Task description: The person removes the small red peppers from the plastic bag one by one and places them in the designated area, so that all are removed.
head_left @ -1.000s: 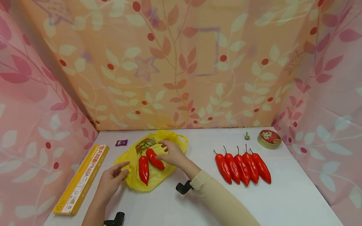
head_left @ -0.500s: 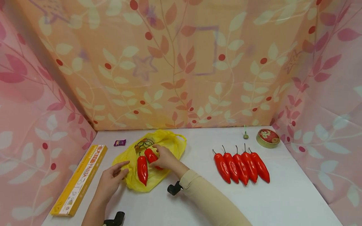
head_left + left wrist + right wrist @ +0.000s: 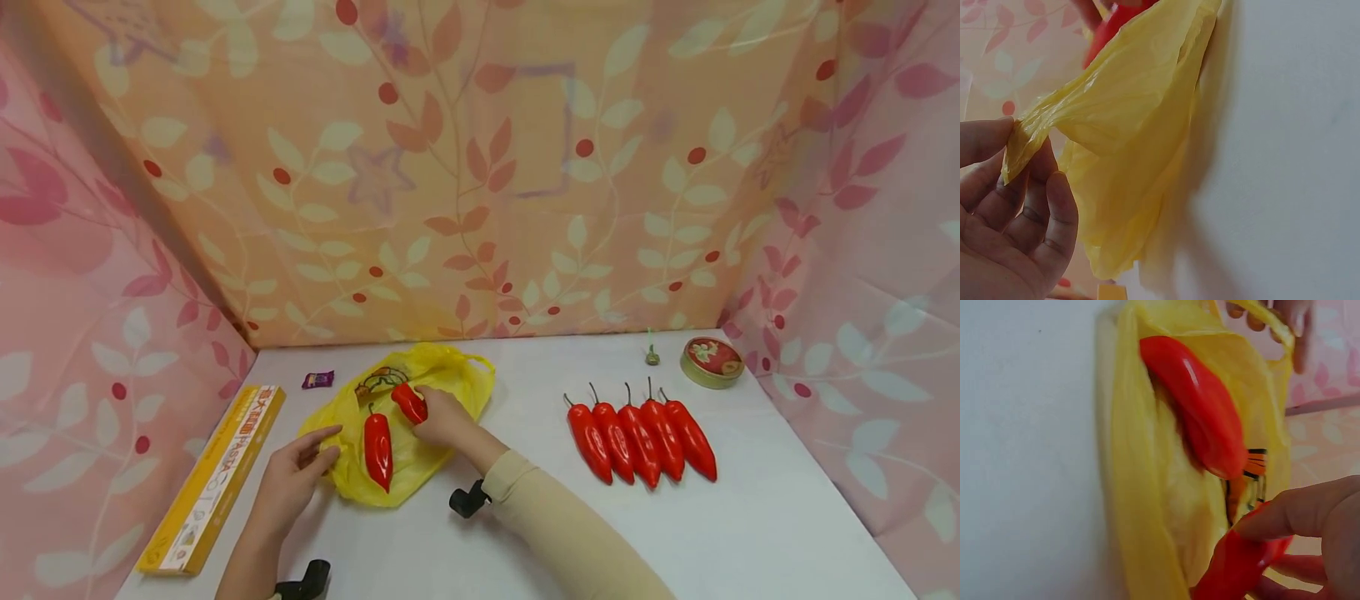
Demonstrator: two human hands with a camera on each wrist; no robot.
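Note:
A yellow plastic bag lies spread on the white table, with one red chili pepper on it. My left hand pinches the bag's near left edge; in the left wrist view the thumb and fingertips hold a gathered corner of the bag. Over the bag, my right hand grips a second red chili pepper, its stem end pointing up and left. In the right wrist view the thumb and fingers wrap this pepper, while the other pepper rests against the yellow plastic.
Several red chili peppers lie in a row at the right. Behind them sit a round red-lidded tin and a small green item. A yellow pasta box and a purple wrapped candy lie at the left. Patterned cloth encloses the back and sides.
My right hand has moved left onto the second pepper, taken hold of it and shifted it slightly up. My left hand stays at the bag's edge.

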